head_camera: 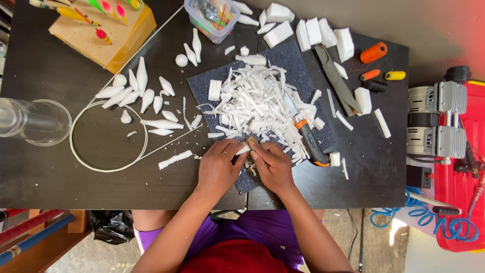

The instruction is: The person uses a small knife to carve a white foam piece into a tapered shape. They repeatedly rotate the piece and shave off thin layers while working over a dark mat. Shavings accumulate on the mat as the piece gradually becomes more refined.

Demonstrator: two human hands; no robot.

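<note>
Both hands meet at the near edge of a dark blue mat (303, 65). My left hand (218, 169) pinches a small white foam piece (243, 149). Against that piece my right hand (273, 167) presses a small tan block (252, 141), perhaps sandpaper. A heap of white foam shavings (257, 108) covers the mat just beyond my fingers. A knife with a black and orange handle (308, 139) lies to the right of the heap, untouched.
Several carved white foam shapes (144, 96) lie at left by a white wire loop (108, 136). A clear glass jar (33, 121), a tan box of painted floats (103, 28), a plastic tub (212, 17), foam blocks (323, 33), thread spools (374, 52) and a file (336, 78) ring the black table (50, 172).
</note>
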